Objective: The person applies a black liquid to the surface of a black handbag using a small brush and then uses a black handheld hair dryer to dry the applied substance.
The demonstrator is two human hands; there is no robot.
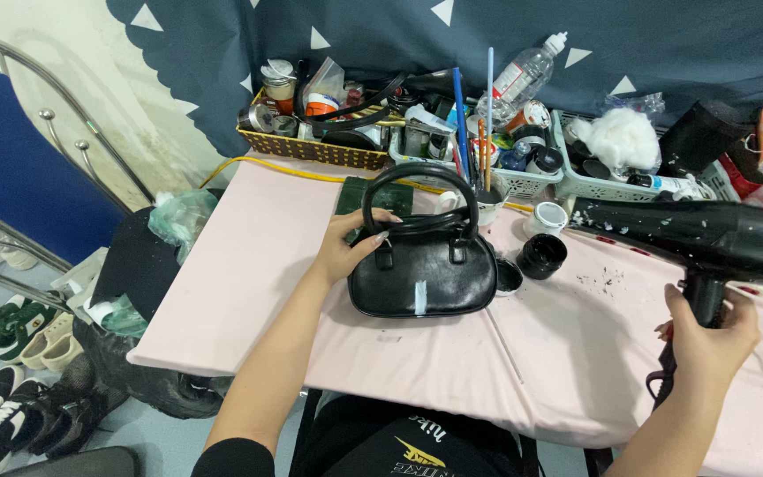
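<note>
A small black glossy handbag (434,278) stands on the pink-covered table (249,283), with a white streak on its front. My left hand (346,246) holds the bag at its left top edge, fingers curled by the handle base. My right hand (708,331) grips the handle of a black hair dryer (691,231) spattered with white. The dryer's nozzle points left toward the bag from about a hand's width away.
A black open jar (541,255) and a white jar (546,218) stand right of the bag. Baskets (311,148) of bottles, brushes and cotton line the table's back. A yellow cable (302,172) crosses behind. Shoes (11,340) and a black bin (134,300) sit at the left.
</note>
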